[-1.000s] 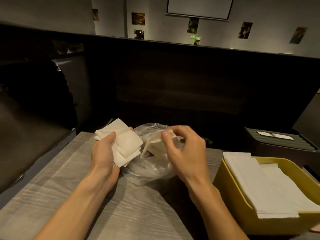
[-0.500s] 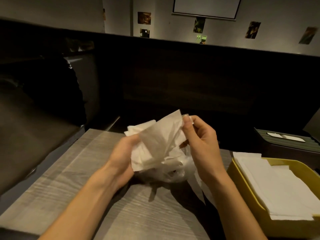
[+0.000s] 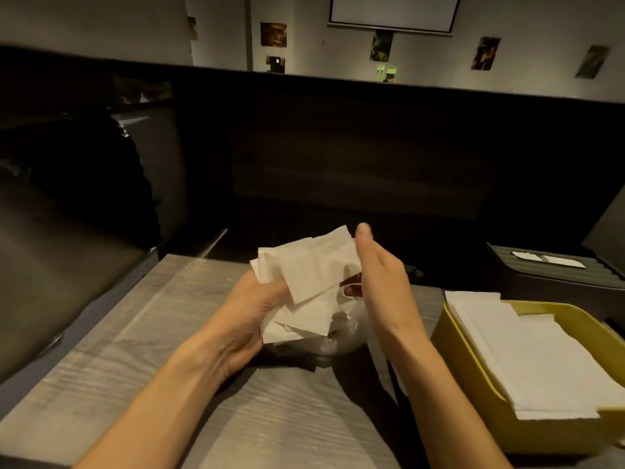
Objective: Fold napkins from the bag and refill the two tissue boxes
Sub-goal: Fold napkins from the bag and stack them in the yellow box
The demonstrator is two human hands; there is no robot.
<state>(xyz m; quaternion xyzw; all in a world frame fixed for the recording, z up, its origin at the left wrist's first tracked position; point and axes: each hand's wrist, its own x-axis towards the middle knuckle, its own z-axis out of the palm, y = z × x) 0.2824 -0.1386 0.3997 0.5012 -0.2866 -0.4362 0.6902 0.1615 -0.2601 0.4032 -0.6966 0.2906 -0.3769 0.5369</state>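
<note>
White napkins point(image 3: 306, 275) in left hand point(image 3: 252, 319) (right hand point(image 3: 378, 275) alongside).

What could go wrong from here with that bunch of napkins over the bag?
1. The napkins in the left hand are fanned and uneven, with the right hand only at their edge; some could slip out.
2. The plastic bag lies loose just under them and might be dragged along.
3. The yellow box sits at the table edge; a nudge could shift it.
</note>
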